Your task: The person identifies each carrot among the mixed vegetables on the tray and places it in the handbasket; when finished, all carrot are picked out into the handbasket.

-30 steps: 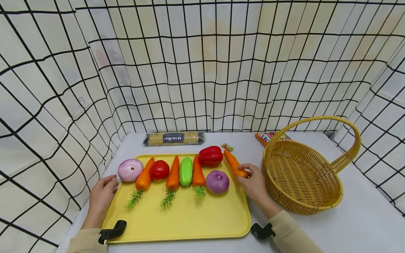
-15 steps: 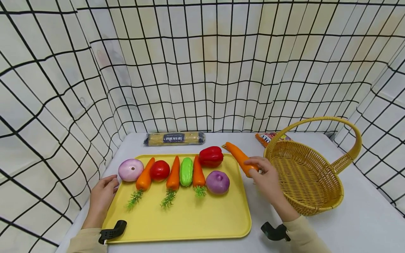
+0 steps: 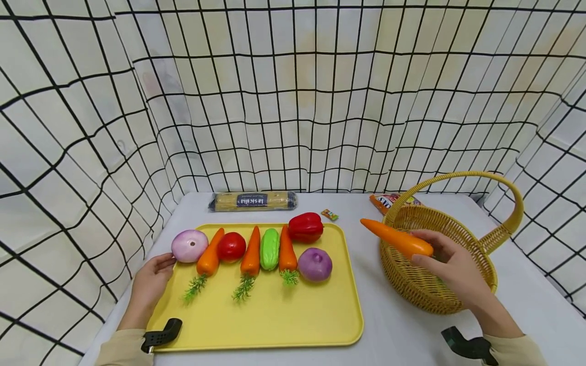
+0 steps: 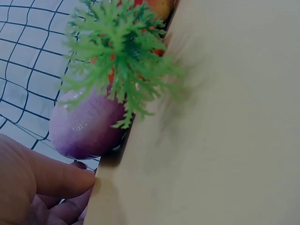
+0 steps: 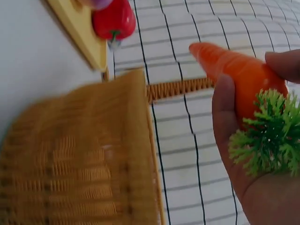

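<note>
My right hand (image 3: 453, 267) grips an orange toy carrot (image 3: 397, 239) between thumb and fingers, held above the wicker basket (image 3: 412, 284). Its tip points left, and its green leafy top (image 5: 267, 133) shows in the right wrist view. At the left edge of the yellow tray (image 3: 274, 320), my left hand (image 3: 151, 284) pinches the rim, thumb at the edge and fingers outside it. Beside those fingers sits a purple-white onion (image 3: 189, 246). Along the tray's far side lie several more carrots (image 3: 250, 254), a tomato (image 3: 231, 247), a green cucumber (image 3: 269, 249), a red pepper (image 3: 305, 227) and a purple onion (image 3: 315, 264).
Behind the tray lie a pack of spaghetti (image 3: 253, 201) and a small wrapped sweet (image 3: 329, 214). An orange snack bag (image 3: 382, 202) is behind the basket, whose arched handle (image 3: 458, 174) stands up. Black-lined white cloth (image 3: 320, 101) encloses the table on the back and sides.
My right hand has lifted the carrot from the tray's right edge and carried it right, over the basket, turning it more level. The left hand has stayed at the tray's edge.
</note>
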`<action>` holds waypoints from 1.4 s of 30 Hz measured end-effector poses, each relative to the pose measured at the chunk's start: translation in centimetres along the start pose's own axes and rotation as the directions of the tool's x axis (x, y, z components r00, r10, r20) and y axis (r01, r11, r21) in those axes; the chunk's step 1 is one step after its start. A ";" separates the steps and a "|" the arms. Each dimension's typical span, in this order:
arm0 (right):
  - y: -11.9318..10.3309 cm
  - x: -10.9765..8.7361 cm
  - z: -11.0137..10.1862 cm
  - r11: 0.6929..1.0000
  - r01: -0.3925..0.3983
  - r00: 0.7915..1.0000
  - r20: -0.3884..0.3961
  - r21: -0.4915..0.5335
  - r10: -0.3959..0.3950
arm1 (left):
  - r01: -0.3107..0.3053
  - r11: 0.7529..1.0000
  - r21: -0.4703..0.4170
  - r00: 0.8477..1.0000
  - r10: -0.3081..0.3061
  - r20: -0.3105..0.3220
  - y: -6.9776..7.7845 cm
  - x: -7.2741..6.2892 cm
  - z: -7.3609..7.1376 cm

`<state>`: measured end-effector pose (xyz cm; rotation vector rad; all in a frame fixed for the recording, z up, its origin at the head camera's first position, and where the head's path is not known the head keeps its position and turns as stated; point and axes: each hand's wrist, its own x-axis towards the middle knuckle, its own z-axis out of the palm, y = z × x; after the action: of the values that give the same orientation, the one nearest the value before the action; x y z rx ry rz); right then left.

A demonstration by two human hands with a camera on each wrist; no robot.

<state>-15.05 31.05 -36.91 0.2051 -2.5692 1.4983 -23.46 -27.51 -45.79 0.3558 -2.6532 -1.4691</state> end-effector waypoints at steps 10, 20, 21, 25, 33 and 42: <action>4.1 -2.1 -6.0 0.997 -0.003 1.000 -0.016 -0.071 0.002 | -0.015 0.996 0.083 1.000 0.014 0.011 0.3 0.8 -0.3; 5.6 -1.0 -6.6 0.989 -0.133 0.984 -0.127 -0.069 0.124 | -0.054 0.975 0.217 0.995 0.035 0.092 0.1 1.9 -1.3; 5.6 -0.6 -6.4 0.985 -0.156 0.980 -0.138 -0.072 0.145 | -0.058 0.975 0.215 0.995 0.040 0.087 -0.1 1.9 -1.2; 5.4 0.7 -5.6 0.970 -0.229 0.967 -0.135 -0.084 0.217 | -0.119 0.964 0.238 0.993 0.112 0.040 -0.8 1.8 -0.6; 5.6 1.6 -3.7 0.960 -0.264 0.963 -0.089 -0.096 0.256 | -0.132 0.961 0.244 0.991 0.135 0.002 -1.0 1.6 -0.2; 6.7 2.0 -2.9 0.943 -0.259 0.966 -0.061 -0.209 0.251 | -0.122 0.966 0.229 0.991 0.131 -0.021 -1.2 1.7 0.0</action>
<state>-18.13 36.81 -40.80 -0.1860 -2.7907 1.2660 -24.87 -28.55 -46.88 0.2206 -2.7640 -1.1152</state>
